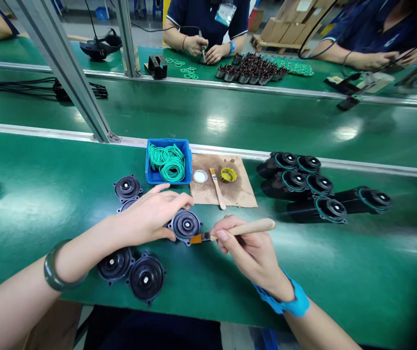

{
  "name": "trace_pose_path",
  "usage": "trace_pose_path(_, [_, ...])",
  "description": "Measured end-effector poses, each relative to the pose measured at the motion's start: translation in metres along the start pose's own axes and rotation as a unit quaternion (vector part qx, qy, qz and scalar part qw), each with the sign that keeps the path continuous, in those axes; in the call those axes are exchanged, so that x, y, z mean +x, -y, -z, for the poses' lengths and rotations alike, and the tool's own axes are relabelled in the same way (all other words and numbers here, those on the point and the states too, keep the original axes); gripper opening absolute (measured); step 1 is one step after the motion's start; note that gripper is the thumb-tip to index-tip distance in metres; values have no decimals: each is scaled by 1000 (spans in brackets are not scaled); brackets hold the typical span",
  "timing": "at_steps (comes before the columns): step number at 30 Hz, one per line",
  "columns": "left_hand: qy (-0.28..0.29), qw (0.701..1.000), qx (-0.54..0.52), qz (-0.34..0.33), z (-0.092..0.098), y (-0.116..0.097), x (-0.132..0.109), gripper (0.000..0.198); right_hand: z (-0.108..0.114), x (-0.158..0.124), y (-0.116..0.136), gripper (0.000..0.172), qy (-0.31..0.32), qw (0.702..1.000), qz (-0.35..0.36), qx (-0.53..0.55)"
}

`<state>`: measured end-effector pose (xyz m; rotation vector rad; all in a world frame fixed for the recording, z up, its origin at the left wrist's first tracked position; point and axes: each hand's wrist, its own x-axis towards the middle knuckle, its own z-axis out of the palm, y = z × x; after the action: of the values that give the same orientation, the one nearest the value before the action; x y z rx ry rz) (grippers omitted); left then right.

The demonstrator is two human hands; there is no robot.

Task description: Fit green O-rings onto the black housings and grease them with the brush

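Observation:
My left hand (150,214) lies over the green table, its fingers closed on the edge of a round black cap (185,225) that rests flat. My right hand (248,245) grips a wooden-handled brush (241,229), and the brush's orange bristles touch the cap's near rim. Three more black caps lie around my left arm: one behind it (127,187) and two near the table's front edge (115,264) (146,278). A fourth is mostly hidden under my left hand.
A blue bin (168,179) of green rings stands behind the cap. Beside it a brown paper (237,192) carries a white lid, a second brush (217,187) and a yellow pot (228,174). Several black cylinders (303,184) lie at right. Other people work across the conveyor.

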<state>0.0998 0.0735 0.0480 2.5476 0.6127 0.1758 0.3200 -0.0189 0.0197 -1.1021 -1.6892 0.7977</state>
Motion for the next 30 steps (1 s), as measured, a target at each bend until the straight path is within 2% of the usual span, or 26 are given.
trace_pose_path(3, [4, 1000, -7, 7, 1, -1, 1, 62, 2, 1, -7, 34, -13, 1000, -10, -15])
trace_pose_path(8, [0, 1000, -15, 11, 1, -1, 1, 64, 7, 4, -16, 31, -28, 999, -20, -35])
trace_pose_path(13, [-5, 1000, -27, 13, -1, 1, 0, 67, 8, 15, -14, 28, -31, 997, 21, -62])
trace_pose_path(18, [-5, 998, -52, 30, -1, 1, 1, 77, 7, 29, -8, 37, -30, 992, 69, -101])
trace_pose_path(22, [-10, 997, -68, 38, -2, 1, 1, 88, 6, 38, -9, 37, -10, 989, 83, -119])
trace_pose_path(27, [-27, 996, -71, 46, -5, 3, 0, 115, 2, 48, -12, 32, 17, 987, 123, -106])
trace_pose_path(30, [-23, 996, -68, 50, -6, 4, 0, 129, 1, 56, -11, 31, 50, 988, 122, -80])
